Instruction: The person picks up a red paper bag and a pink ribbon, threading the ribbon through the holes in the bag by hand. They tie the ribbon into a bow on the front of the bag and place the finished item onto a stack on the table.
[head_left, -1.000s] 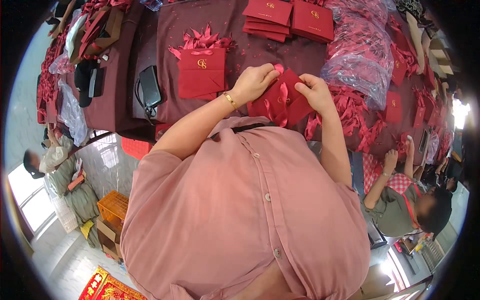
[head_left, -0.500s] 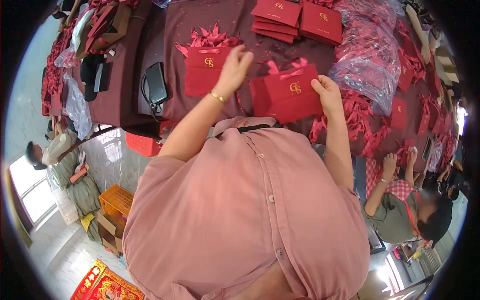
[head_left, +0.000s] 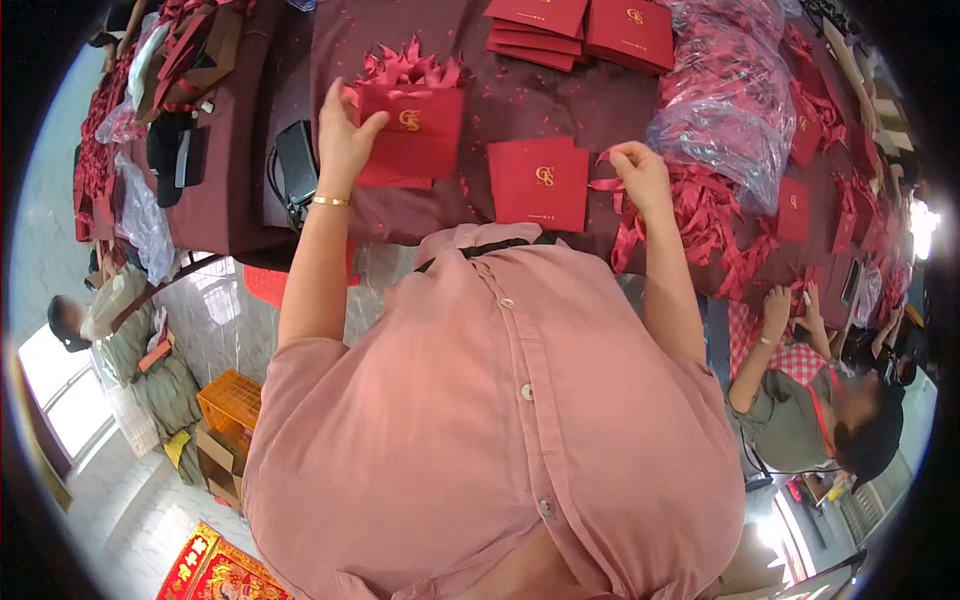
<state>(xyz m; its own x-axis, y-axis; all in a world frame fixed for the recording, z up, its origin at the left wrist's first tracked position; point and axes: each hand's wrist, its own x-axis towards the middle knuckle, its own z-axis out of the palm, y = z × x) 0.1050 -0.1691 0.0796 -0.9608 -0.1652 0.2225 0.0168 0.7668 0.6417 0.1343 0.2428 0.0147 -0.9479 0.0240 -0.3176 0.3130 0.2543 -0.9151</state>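
My left hand (head_left: 347,140) is at the left edge of a red paper bag (head_left: 428,140) with a gold monogram, on top of a pile of bags. Its thumb and fingers are spread apart, the thumb over the bag's edge. Pink-red ribbon handles fan out beyond that pile. Over to the right, my right hand (head_left: 643,178) pinches a red ribbon (head_left: 606,185), whose end trails leftward. Between my hands lie flat red bags (head_left: 540,185) on the cloth, overlapping, with no ribbon visible on the top one.
Stacks of red bags (head_left: 628,35) lie at the back. Plastic-wrapped ribbons (head_left: 720,130) and loose ribbons (head_left: 705,215) are at right. A black pouch (head_left: 297,165) is on the left of the dark red tablecloth (head_left: 480,95). A co-worker (head_left: 800,400) sits at right.
The ribboned bag near my right hand has gone from there to the left pile, where my left hand has moved. My right hand has taken hold of a ribbon. Flat bags now show in the middle.
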